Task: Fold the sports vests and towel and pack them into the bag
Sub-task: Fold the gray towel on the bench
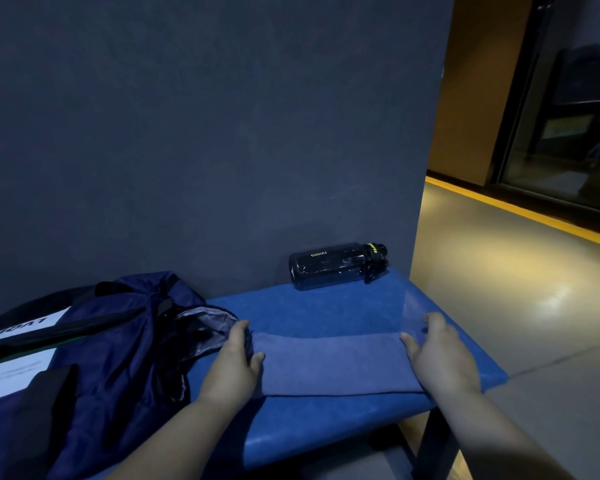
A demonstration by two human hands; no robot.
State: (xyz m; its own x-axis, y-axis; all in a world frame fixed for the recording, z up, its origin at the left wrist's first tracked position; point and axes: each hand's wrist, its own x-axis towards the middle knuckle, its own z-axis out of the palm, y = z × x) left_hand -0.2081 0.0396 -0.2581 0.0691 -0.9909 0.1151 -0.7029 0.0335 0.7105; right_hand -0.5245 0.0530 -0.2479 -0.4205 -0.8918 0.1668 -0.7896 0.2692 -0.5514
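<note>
A blue-grey towel lies folded into a long band across the blue bench. My left hand holds its left end, thumb on top and fingers round the edge. My right hand holds its right end the same way, fingers reaching over the far edge. A navy bag lies on the left part of the bench, its mouth gaping toward the towel and showing grey lining. No sports vests can be made out.
A dark water bottle lies on its side at the back of the bench against the dark wall. White labels and black straps lie on the bag. The bench ends at the right, with grey floor beyond.
</note>
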